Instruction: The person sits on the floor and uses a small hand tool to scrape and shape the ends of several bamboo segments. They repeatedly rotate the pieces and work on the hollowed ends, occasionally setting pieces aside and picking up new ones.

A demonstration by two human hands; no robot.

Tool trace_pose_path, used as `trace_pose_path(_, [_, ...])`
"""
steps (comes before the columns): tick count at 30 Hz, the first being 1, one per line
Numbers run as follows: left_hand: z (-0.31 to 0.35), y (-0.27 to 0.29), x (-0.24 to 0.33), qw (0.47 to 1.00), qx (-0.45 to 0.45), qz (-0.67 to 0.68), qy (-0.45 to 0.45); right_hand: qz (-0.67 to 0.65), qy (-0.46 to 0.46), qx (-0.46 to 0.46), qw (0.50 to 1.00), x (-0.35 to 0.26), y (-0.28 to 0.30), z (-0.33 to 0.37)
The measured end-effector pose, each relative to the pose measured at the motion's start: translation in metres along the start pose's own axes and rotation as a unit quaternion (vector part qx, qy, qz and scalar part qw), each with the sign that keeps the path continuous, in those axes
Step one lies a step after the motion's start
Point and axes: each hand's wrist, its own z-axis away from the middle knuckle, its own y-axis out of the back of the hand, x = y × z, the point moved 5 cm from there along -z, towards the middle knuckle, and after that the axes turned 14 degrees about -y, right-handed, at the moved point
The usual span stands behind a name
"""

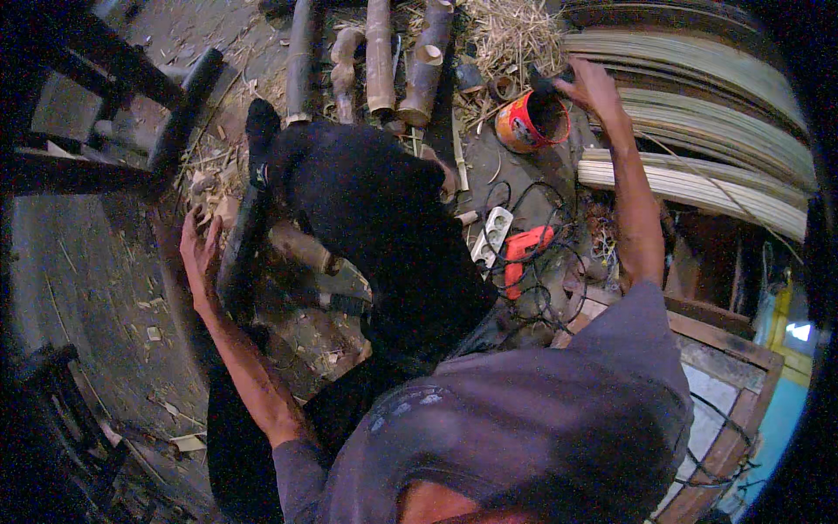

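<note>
My right hand (pixel 595 90) reaches out at the far right, its fingers closed on a dark object (pixel 543 87) over the mouth of a red-orange bucket (pixel 517 127). The kind of that object does not show. The bucket leans to one side, and its inside is dark. At the left, my left hand (pixel 202 249) has its fingers apart and holds nothing that I can see. Its fingertips are close to pale wood scraps (pixel 225 210) beside a dark wooden bar (pixel 240 253). Between my arms, my dark-trousered leg (pixel 367 201) hides part of the floor.
Several bamboo poles (pixel 380 57) lie beyond my leg. Bundles of thin strips (pixel 698 131) are stacked at the right. A white power strip (pixel 493 237), a red power tool (pixel 524 258) and tangled black cords lie near my right arm. Dark wooden furniture (pixel 87 170) stands at the left.
</note>
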Motion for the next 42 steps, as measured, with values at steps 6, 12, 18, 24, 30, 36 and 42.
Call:
trace_pose_path(6, [-0.013, -0.011, 0.033, 0.994, -0.017, 0.100, 0.035, 0.031, -0.124, -0.124, 0.984, 0.063, -0.122, 0.000])
trace_pose_path(12, [-0.011, -0.008, 0.037, 1.000, -0.020, 0.013, 0.013, -0.009, -0.144, -0.145, 0.979, 0.082, -0.228, -0.006])
trace_pose_path(18, [-0.025, 0.001, 0.061, 0.999, -0.029, 0.032, 0.023, 0.022, -0.122, -0.174, 0.977, 0.079, -0.243, -0.006])
trace_pose_path(24, [-0.061, 0.006, 0.101, 0.999, 0.024, 0.013, -0.043, -0.071, -0.101, -0.028, 0.992, 0.053, -0.067, 0.014])
trace_pose_path(30, [-0.149, -0.016, 0.240, 0.941, 0.076, -0.021, -0.330, -0.292, 0.024, 0.096, 0.951, -0.107, 0.091, 0.011])
trace_pose_path(36, [-0.172, -0.043, 0.208, 0.956, -0.075, -0.005, -0.285, -0.538, 0.218, -0.117, 0.806, -0.296, 0.114, 0.001])
trace_pose_path(42, [-0.082, 0.033, 0.027, 0.993, 0.112, 0.012, -0.022, -0.376, 0.159, -0.164, 0.898, -0.383, -0.136, -0.048])
